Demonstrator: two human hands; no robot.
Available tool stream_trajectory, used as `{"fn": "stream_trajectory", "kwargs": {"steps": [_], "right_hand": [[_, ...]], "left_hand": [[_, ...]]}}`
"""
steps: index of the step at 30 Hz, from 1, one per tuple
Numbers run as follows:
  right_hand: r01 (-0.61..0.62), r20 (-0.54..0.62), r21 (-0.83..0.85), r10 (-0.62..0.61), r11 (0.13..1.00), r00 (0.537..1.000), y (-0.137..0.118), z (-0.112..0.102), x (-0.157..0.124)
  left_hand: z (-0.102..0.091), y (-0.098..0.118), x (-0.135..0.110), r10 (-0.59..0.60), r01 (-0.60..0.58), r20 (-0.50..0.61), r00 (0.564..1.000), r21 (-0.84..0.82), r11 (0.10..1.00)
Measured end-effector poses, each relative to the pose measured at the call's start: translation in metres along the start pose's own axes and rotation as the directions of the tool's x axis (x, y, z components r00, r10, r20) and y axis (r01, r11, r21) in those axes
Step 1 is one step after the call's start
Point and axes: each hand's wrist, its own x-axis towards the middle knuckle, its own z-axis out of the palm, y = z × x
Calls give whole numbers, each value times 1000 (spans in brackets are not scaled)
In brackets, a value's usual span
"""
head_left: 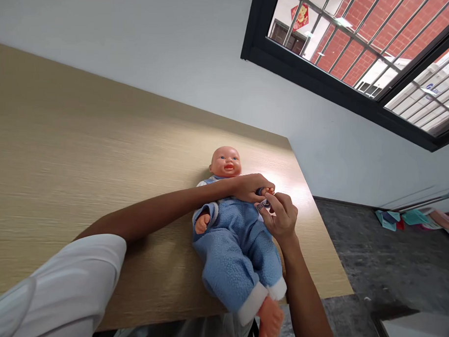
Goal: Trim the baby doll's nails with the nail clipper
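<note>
A baby doll (234, 232) in a blue fleece suit with white cuffs lies on its back on the table, its bald head toward the wall. My left hand (252, 185) reaches across the doll's chest, its fingers closed around the doll's arm near the wrist. Just beyond my fingers shows the small doll hand (267, 191). Close beside it, my right hand (282, 216) pinches a small dark item with white markings (263, 205); its kind cannot be made out. The doll's other hand (202, 223) rests free at its side, and its bare feet (270, 317) hang past the table's front edge.
The light wood table (82, 134) meets a pale wall (158, 43) at the back. A dark-framed barred window (338, 76) is at upper right. Past the table's right edge lies a dark grey floor (354, 242), with coloured items (414, 218) by the wall.
</note>
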Motion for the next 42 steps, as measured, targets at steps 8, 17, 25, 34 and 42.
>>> {"fn": "stream_trajectory", "kwargs": {"steps": [8, 17, 25, 34, 42], "right_hand": [[-20, 53, -53, 23, 998, 998, -5, 0, -1], [-12, 67, -49, 16, 999, 998, -8, 0, 0], [28, 58, -50, -25, 998, 998, -8, -1, 3], [-155, -153, 7, 154, 988, 976, -3, -7, 6], [-206, -156, 42, 210, 978, 965, 0, -3, 0]], "left_hand": [[0, -2, 0, 1, -1, 7, 1000, 14, 1000], [-1, -2, -1, -4, 3, 21, 1000, 20, 1000], [0, -1, -1, 8, -8, 15, 1000, 0, 1000], [0, 2, 0, -15, 15, 1, 1000, -6, 1000], [1, -1, 0, -1, 1, -7, 1000, -2, 1000]]}}
